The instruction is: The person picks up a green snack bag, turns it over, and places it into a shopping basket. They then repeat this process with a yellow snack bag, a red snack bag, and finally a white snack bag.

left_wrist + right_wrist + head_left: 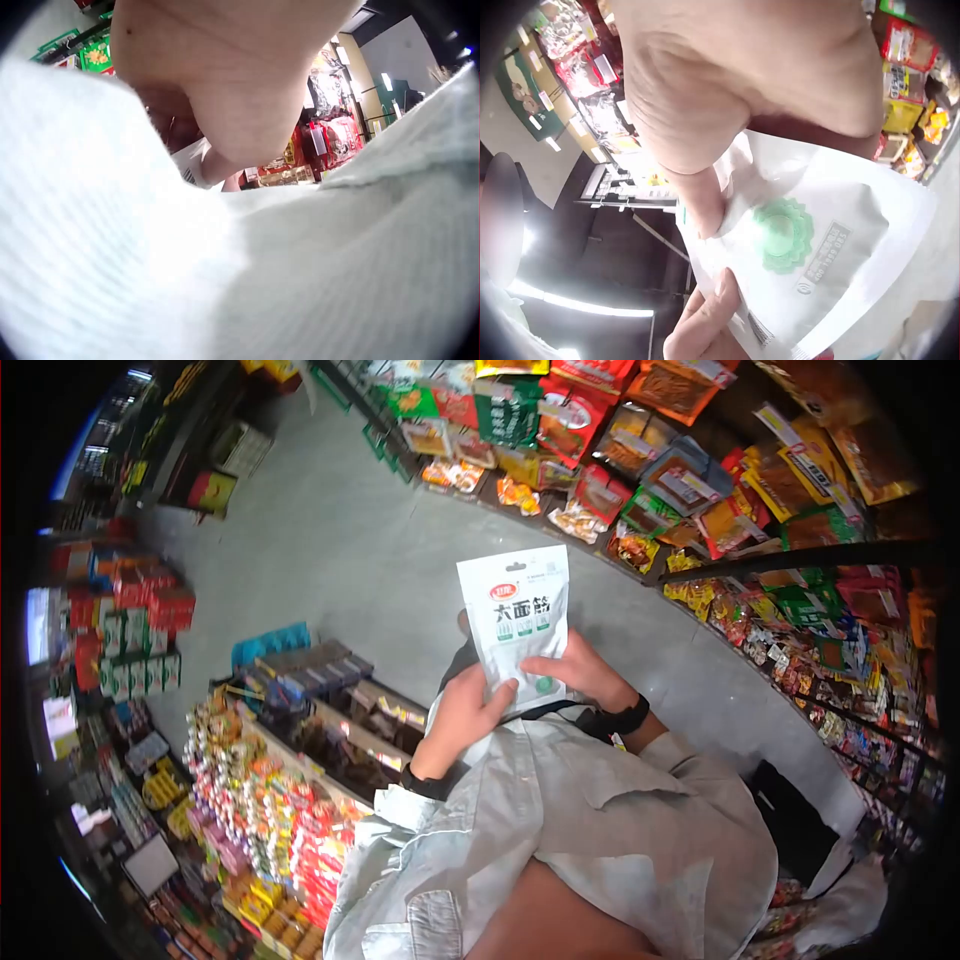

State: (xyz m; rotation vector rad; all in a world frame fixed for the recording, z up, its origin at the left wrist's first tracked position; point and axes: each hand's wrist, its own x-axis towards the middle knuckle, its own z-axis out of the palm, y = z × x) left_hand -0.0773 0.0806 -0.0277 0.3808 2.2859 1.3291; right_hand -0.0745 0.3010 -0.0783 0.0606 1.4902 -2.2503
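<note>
Spreading out left of the left hand (465,710) are colourful small packets (280,800). That hand pinches the lower left edge of a white snack pouch (515,630), thumb on its front. The pouch sits between both hands; the right hand (585,668) grips its lower right side, with hanging snack bags (680,400) well out to that hand's right.

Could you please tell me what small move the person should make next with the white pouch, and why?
Probably turn the white pouch over to look at its back: its printed front faces the head camera, and the left hand and right hand both grip its lower part, so it seems steady enough to turn.
</note>
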